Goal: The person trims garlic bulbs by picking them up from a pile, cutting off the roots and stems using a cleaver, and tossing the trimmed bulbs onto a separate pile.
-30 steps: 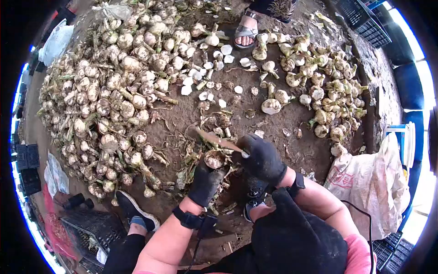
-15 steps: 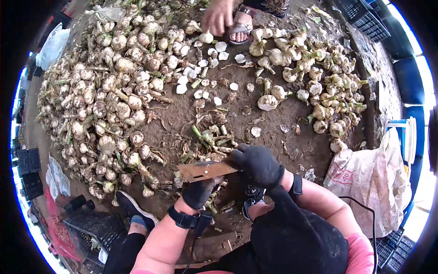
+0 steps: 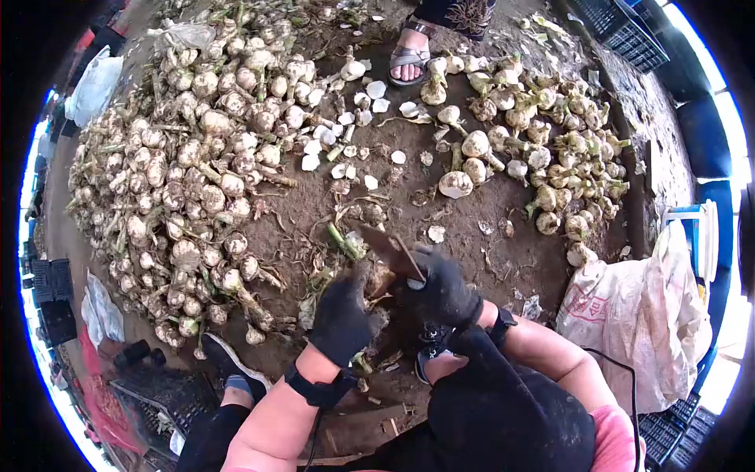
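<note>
My right hand (image 3: 448,291), in a black glove, grips a broad rust-brown knife (image 3: 387,250) whose blade slants up and to the left. Close beside it my left hand (image 3: 343,318), also gloved in black, is closed around what looks like a garlic bulb (image 3: 379,279). The blade and fingers hide much of this bulb. Just past the knife, a cut green stem (image 3: 344,240) lies among trimmed stalks and dry leaves on the soil.
A big heap of muddy garlic bulbs (image 3: 181,173) spreads at left; trimmed bulbs (image 3: 562,157) lie at right. White peel pieces (image 3: 322,138) dot the soil between. Another person's sandalled foot (image 3: 409,63) stands at the top. A white sack (image 3: 629,315) lies right, black crates (image 3: 161,393) lower left.
The knife has swung from lying across my left hand to slanting up-left. My left hand has moved up and come into fuller view. The other person's hand has left the view.
</note>
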Demonstrator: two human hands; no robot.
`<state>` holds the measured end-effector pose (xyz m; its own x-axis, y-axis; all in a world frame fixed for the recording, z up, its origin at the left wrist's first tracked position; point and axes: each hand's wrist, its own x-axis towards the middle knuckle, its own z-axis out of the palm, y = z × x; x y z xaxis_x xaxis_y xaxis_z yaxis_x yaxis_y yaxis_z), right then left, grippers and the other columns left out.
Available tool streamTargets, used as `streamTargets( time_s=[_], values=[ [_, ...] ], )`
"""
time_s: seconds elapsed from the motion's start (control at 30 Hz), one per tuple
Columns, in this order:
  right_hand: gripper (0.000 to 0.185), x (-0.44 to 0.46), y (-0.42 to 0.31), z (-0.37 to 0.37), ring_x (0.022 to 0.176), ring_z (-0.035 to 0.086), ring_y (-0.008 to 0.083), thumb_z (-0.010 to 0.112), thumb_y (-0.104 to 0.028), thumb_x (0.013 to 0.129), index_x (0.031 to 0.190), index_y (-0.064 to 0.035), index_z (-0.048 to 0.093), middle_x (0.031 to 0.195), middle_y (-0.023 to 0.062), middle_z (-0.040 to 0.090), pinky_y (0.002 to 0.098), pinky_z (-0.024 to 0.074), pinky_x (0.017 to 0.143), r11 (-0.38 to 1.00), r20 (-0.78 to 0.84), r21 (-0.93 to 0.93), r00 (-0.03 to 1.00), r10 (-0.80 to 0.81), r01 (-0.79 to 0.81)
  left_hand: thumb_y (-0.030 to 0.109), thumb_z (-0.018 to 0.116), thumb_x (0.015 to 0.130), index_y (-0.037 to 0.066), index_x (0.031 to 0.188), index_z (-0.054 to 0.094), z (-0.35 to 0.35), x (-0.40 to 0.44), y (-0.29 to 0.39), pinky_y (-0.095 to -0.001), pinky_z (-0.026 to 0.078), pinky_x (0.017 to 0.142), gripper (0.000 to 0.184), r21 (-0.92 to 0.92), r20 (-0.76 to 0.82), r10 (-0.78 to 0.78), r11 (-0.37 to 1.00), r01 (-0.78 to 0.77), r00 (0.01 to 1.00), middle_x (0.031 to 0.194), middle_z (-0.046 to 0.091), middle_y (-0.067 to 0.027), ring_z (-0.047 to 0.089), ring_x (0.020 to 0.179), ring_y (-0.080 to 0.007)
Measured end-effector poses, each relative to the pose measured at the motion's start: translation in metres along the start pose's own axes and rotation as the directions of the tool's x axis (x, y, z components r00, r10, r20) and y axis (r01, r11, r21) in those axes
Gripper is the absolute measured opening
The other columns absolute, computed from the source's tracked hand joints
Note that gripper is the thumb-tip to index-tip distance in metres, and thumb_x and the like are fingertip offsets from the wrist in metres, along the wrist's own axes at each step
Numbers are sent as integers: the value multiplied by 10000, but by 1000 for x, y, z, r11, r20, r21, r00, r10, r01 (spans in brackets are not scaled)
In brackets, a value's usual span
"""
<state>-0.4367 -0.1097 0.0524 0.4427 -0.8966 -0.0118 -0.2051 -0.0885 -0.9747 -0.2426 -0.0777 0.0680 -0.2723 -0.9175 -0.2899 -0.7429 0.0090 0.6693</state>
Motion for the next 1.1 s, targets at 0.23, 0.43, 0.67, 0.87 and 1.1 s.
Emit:
streamTargets(
  time_s=[0.23,0.43,0.67,0.87,1.1],
  values=[
    [181,10,-16,-25,727,565,140,604,-55,771,951,-35,617,795,100,625,337,463,641,943,49,-99,945,323,-318,41,582,602,-12,1148,521,17,6,-15,-383,448,920,552,-308,-15,96,947,-96,995,1096,589,-200,576,1026,-339],
    [197,-19,22,-40,737,587,418,635,-135,700,874,-45,615,773,228,605,419,480,656,858,219,-446,898,381,-256,6,499,586,12,1060,561,-6,-5,-7,-443,417,916,478,-47,-214,274,956,-290,938,990,570,-206,533,969,-405],
    [273,-3,-26,-2,797,597,166,710,-140,772,1015,-48,627,891,43,657,319,485,747,931,72,205,953,295,-303,-17,549,756,29,1399,299,26,-5,-2,-367,434,944,692,-636,-131,100,755,-161,986,1137,588,-153,566,1065,-274],
    [213,19,8,-74,781,561,184,595,-15,795,1007,-2,591,872,31,618,302,470,730,950,-480,-161,862,161,-267,108,629,794,8,1380,322,3,-31,-98,-366,385,983,668,-394,-434,-281,914,100,856,1309,461,-150,478,1153,-239],
    [311,8,23,-63,1053,557,325,626,-39,723,1029,13,604,1077,176,612,354,423,918,891,-383,-410,923,24,-193,158,644,768,45,1287,410,9,-37,-272,-381,453,860,580,-439,-579,-747,623,648,326,1146,562,-168,559,1019,-286]
  ],
)
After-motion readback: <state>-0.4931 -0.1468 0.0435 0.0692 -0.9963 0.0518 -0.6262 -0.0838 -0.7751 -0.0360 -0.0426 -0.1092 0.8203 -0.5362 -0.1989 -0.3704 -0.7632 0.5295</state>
